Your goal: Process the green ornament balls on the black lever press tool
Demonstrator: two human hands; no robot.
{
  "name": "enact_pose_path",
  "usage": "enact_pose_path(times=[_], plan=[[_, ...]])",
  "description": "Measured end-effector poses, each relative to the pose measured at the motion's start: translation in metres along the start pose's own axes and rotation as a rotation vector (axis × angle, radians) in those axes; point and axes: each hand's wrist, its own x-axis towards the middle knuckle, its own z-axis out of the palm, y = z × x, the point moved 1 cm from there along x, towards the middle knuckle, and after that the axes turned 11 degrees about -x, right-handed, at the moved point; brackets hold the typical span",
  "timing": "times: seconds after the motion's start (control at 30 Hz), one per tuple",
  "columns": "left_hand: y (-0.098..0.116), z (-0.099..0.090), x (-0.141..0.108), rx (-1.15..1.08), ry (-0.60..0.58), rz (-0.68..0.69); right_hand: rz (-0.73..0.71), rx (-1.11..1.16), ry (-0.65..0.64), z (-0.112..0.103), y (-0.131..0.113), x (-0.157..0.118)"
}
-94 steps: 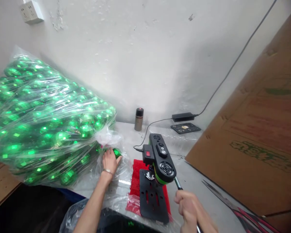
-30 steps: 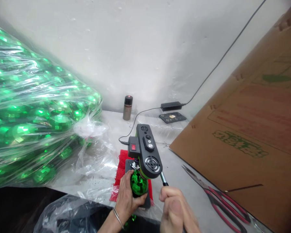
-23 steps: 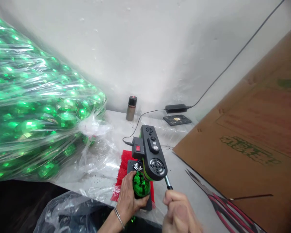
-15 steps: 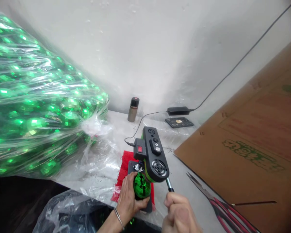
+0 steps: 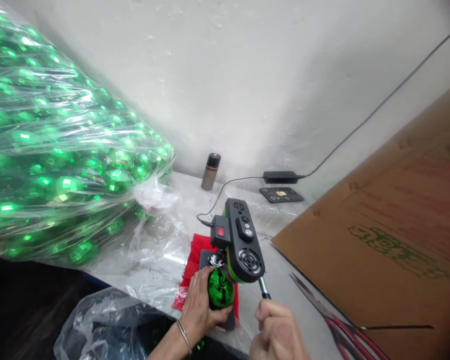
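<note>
And there's the change: three seconds back the left hand [image 5: 197,302] was over at the bag [image 5: 60,150], on a green ball beside its gathered neck; now it's at the machine [image 5: 242,240], gripping a ball [image 5: 220,287]! The right hand [image 5: 281,327] is where it was, fist clenched around the handle [image 5: 263,288]. Since half a second ago the grip looks the same, only the view slipping a little. The ball sits to the right of the left palm, fingers along its left side, thumb curled under its near edge, over the plate [image 5: 205,257] on the red cloth [image 5: 195,250]. It's just beside the machine's near end; whether they touch, I can't tell. On to the lettering: the box [image 5: 390,225] carries green print, too blurred to read, with faint reddish lines above, and marks on the red switch [image 5: 220,231] are too small to make out.
</note>
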Motion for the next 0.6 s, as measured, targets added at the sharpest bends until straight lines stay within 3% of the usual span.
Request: enact_pose_path(times=[0.17,0.4,0.5,0.6], plan=[[0.003,-0.001,0.002,0.002,0.003,-0.012,-0.011,0.028,0.014,0.000,0.005,0.000],[0.001,-0.002,0.002,-0.004,-0.025,-0.010,0.001,-0.015,0.064,0.006,0.005,-0.021],[0.001,0.000,0.003,-0.017,-0.021,-0.017,0.025,0.010,0.078,0.003,0.000,-0.008],[0.002,-0.001,0.006,-0.054,-0.023,-0.042,0.010,-0.004,-0.023,-0.002,-0.010,0.021]])
